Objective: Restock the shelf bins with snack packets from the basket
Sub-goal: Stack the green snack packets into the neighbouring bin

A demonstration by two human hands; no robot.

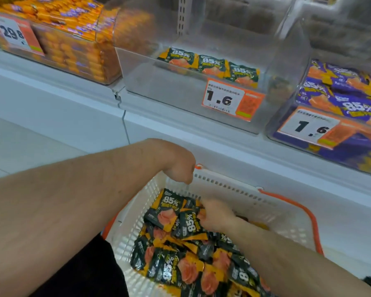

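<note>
Right hand [214,215] down in the basket [266,209], fingers curled on packets [169,213]; left hand [178,166] gripping the rim. Best to gather a firm bunch, then lift clear into the near-empty bin [159,86].

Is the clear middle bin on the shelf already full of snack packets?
No: the middle bin holds only three dark packets in a row at its back.
</note>
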